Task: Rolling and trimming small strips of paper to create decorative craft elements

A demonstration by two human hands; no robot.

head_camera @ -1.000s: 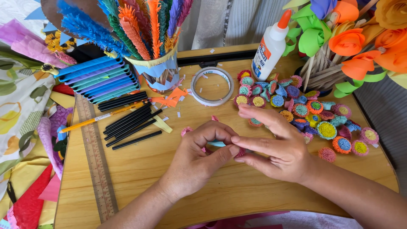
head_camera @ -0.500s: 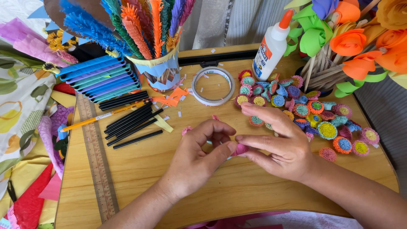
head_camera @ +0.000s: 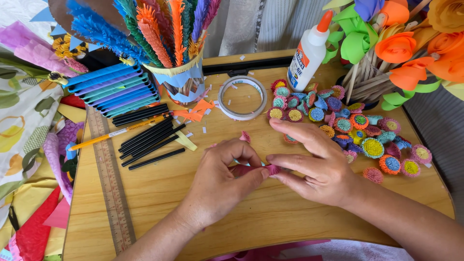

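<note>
Both sets of fingertips pinching a small pink fringed paper roll (head_camera: 272,169) at the wooden tray's (head_camera: 159,193) middle, left hand (head_camera: 223,180) and right hand (head_camera: 316,162) closer together than before, colourful paper flower discs (head_camera: 348,123) just beyond, unmoved.

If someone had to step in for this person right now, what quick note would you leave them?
Left hand: thumb and fingers pinch a small pink fringed paper piece.
Right hand: fingertips pinch the same piece from the other side.
Nearby: a pile of finished-looking fringed paper flowers behind the right hand, glue bottle, tape roll, black strips, ruler on the wooden board.
Done: many flowers lie ready.
Left: the pink piece, not yet with the pile.
</note>
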